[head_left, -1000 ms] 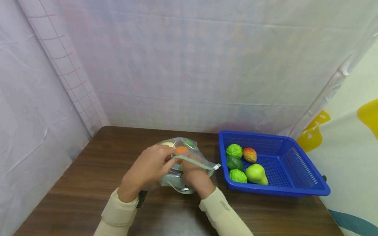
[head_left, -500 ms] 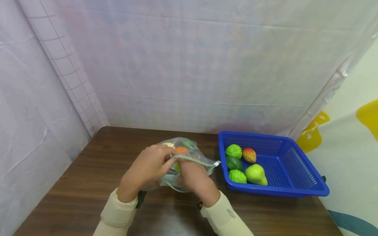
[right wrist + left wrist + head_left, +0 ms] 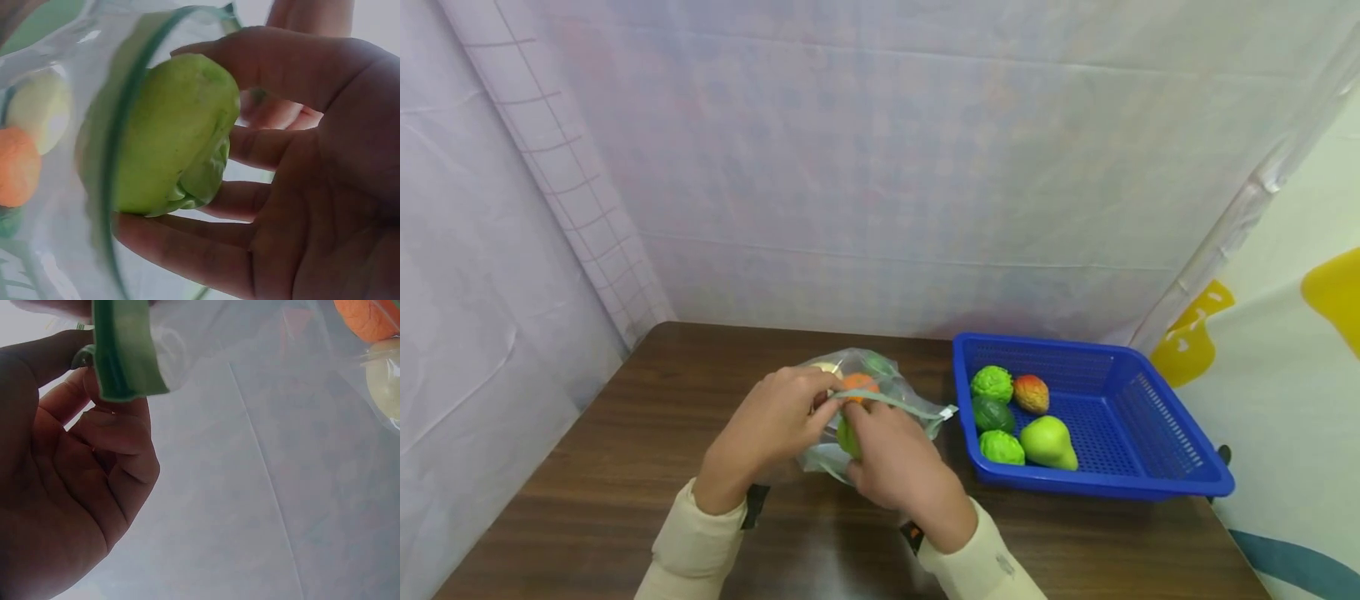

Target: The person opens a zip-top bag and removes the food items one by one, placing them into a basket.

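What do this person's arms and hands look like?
The left hand and right hand are ungloved. The left sleeve and right sleeve are cream, the right bearing a small dark mark. A black piece shows by the left sleeve's end, another, partly orange, by the right's.

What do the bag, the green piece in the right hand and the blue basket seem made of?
Bag: thin, clear plastic film; it creases, shines and shows its contents through.
Green piece: perhaps plastic or foam; smooth, faint sheen, molded-looking folds.
Blue basket: probably rigid plastic; even colour, perforated walls.
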{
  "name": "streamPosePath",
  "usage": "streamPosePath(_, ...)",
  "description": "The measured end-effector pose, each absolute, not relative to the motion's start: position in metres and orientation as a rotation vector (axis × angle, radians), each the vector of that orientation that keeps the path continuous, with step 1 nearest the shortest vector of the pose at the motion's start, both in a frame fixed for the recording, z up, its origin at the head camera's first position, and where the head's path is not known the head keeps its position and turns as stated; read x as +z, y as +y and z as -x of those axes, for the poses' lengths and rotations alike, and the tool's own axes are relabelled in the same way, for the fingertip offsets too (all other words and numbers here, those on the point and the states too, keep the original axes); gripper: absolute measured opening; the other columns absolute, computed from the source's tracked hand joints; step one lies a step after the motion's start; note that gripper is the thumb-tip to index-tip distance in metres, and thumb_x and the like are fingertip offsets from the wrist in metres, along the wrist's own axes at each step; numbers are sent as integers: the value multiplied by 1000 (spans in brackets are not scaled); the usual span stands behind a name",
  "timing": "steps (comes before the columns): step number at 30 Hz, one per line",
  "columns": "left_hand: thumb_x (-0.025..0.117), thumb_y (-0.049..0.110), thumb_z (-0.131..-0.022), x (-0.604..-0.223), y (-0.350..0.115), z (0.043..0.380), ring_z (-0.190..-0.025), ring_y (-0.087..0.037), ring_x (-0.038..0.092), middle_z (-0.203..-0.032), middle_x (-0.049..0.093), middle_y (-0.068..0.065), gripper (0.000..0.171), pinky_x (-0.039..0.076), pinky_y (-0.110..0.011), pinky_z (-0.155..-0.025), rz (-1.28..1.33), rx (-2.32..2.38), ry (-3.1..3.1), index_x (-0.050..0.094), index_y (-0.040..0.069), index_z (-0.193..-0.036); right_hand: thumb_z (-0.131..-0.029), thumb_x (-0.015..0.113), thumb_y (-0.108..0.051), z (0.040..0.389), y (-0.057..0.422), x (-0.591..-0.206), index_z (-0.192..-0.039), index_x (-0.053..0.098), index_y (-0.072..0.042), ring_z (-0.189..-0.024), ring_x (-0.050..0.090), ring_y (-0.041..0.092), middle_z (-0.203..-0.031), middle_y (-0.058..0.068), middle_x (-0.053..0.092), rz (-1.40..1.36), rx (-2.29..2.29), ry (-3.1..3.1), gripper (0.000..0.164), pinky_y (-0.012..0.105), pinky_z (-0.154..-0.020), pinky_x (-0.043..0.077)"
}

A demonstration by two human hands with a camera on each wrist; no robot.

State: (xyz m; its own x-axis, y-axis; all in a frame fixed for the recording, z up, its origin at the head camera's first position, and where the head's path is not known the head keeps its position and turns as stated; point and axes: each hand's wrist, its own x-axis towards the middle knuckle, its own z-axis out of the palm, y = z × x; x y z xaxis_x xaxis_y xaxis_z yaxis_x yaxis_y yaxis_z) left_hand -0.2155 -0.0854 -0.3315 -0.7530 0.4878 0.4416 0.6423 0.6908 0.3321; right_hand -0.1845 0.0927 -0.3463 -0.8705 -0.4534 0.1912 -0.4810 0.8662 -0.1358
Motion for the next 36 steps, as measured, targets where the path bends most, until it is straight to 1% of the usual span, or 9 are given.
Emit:
streamPosePath(3, 69, 12, -90, -331, -86, 216, -55, -3, 41, -68, 52, 10, 12, 36, -20, -50, 889, -683, -2592, 77, 13, -101, -72, 82, -21, 176, 95, -340, -118, 61, -16, -78, 54, 17, -92, -1, 57, -755, 250, -2866, 51, 32, -64, 44)
streamPosePath(7, 68, 13, -92, -331, -86, 216, -53, -3, 39, -67, 51, 10, 13, 34, -20, -48, 886, -688, -2609, 76, 12, -102, -72, 81, -19, 166, 98, -332, -117, 60, -16, -78, 53, 15, -98, -1, 56, -804, 281, -2855, 50, 29, -65, 43)
streamPosePath(10, 69, 13, -92, -332, -86, 216, -53, -3, 39, -66, 51, 10, 12, 34, -20, -47, 886, -686, -2612, 76, 12, -102, -74, 80, -18, 160, 100, -327, -121, 60, -15, -81, 54, 15, -107, 0, 58, -840, 303, -2850, 51, 30, -69, 47)
streamPosePath(15, 70, 14, -92, -333, -87, 215, -53, -2, 39, -67, 52, 9, 11, 35, -19, -47, 899, -691, -2604, 76, 11, -101, -79, 80, -22, 149, 105, -319, -129, 59, -17, -100, 62, 18, -126, 1, 61, -887, 303, -2845, 54, 37, -82, 55)
streamPosePath(24, 70, 14, -92, -333, -87, 216, -53, -2, 40, -67, 52, 9, 11, 36, -20, -47, 898, -686, -2604, 76, 11, -102, -80, 78, -19, 136, 118, -306, -133, 57, -21, -125, 58, 18, -141, 0, 55, -998, 358, -2758, 56, 40, -94, 55)
streamPosePath(27, 70, 14, -92, -332, -88, 216, -54, -3, 40, -68, 52, 9, 11, 36, -20, -48, 894, -687, -2608, 76, 12, -101, -79, 79, -17, 135, 123, -303, -132, 56, -23, -125, 57, 16, -142, 0, 54, -1036, 389, -2682, 59, 37, -95, 55)
streamPosePath(30, 71, 14, -91, -331, -89, 216, -54, -3, 40, -68, 52, 9, 11, 36, -20, -48, 894, -677, -2606, 76, 12, -101, -78, 80, -16, 135, 127, -300, -132, 57, -23, -119, 59, 14, -141, -1, 54, -1068, 428, -2628, 60, 35, -92, 55)
streamPosePath(33, 71, 14, -91, -331, -90, 216, -54, -3, 40, -69, 53, 8, 12, 36, -20, -48, 895, -678, -2604, 76, 12, -102, -78, 81, -15, 136, 132, -296, -131, 58, -22, -113, 61, 14, -137, 0, 55, -1080, 464, -2583, 58, 33, -89, 56)
streamPosePath(36, 70, 13, -91, -330, -90, 217, -55, -4, 41, -69, 53, 8, 13, 36, -20, -48, 893, -689, -2601, 76, 11, -102, -78, 81, -14, 137, 138, -291, -130, 58, -20, -114, 61, 16, -136, 2, 55, -1070, 488, -2549, 58, 33, -89, 56)
